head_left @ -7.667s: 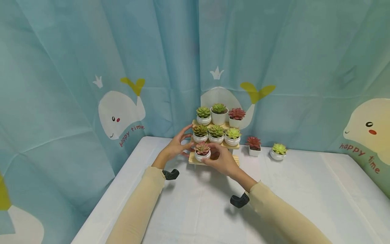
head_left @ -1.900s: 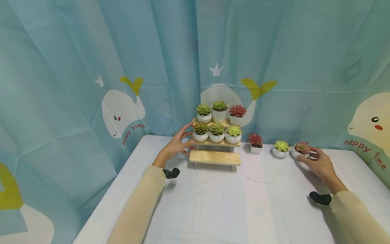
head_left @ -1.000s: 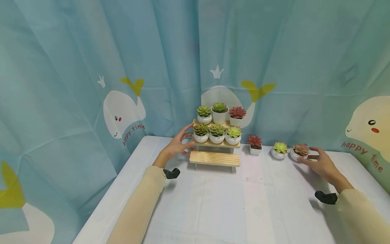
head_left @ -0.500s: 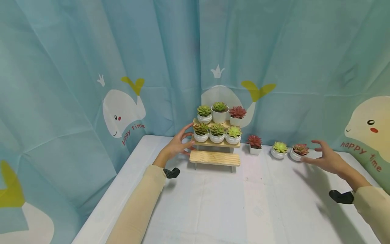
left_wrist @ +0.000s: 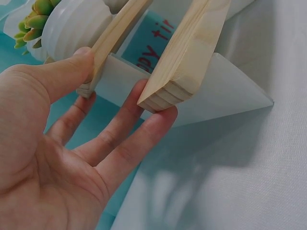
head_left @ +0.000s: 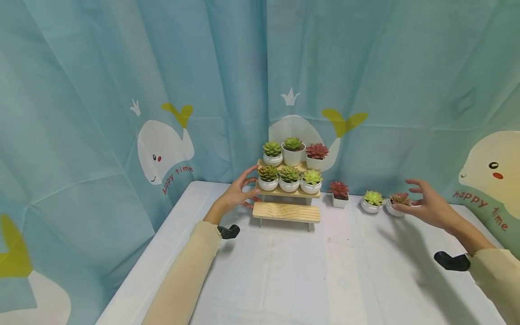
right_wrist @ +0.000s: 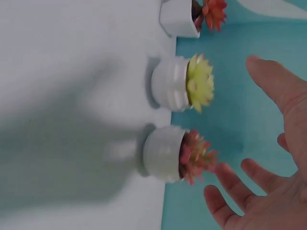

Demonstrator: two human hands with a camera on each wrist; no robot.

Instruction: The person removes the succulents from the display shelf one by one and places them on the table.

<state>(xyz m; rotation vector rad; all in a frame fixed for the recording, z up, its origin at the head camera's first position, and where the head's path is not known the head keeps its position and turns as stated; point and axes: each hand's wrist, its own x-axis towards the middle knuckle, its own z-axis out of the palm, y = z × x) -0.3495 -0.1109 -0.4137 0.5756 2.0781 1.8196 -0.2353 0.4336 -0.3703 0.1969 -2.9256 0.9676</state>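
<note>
A three-tier wooden plant stand (head_left: 286, 211) stands at the back of the table, its lowest board bare. My left hand (head_left: 232, 196) holds its left side. In the left wrist view the thumb lies on the middle board (left_wrist: 98, 52), and fingertips touch the end of the lowest board (left_wrist: 184, 72). My right hand (head_left: 432, 205) hovers with spread fingers beside a pinkish-red succulent in a round white pot (right_wrist: 165, 153). The right wrist view shows the hand apart from it and holding nothing. Left of that pot sits a yellow-green succulent (right_wrist: 199, 82) in a similar pot.
Potted succulents fill the stand's top and middle boards, including a light green one (head_left: 311, 177) and a red one (head_left: 317, 151). Another red succulent in a square pot (head_left: 339, 194) stands right of the stand. A blue whale-print curtain (head_left: 227, 90) hangs behind the white table (head_left: 300, 275).
The pinkish-red succulent has gone from the lowest board to the table's far right. My right hand has let go of it and lifted away, then shifted slightly left. The left hand stays put.
</note>
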